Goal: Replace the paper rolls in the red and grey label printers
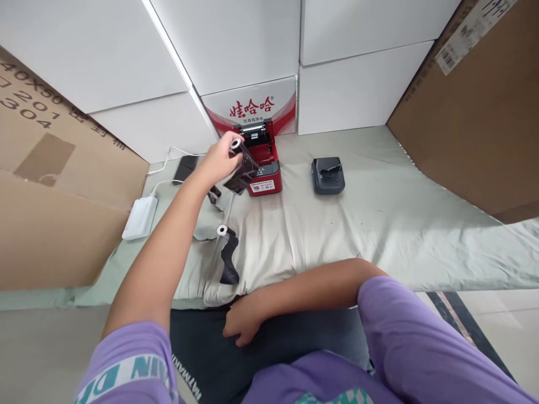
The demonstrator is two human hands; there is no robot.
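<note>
Left hand (223, 158) is gripping roll (241, 178), printer (275, 184) just right of it; lid (255, 132) already standing open, roll not yet sitting inside. Right hand (245, 318) is resting apart, grip unclear.

Bright, diffuse light; soft shadows; edges stretched outward.

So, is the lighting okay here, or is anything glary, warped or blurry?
Head view: light looks soft, with gentle shadows along folds in the pale cloth; head view: faint shine on the tiled floor; head view: the right-hand cardboard box leans and stretches, probably lens distortion; head view: fine print on the red printer is unreadable.
</note>
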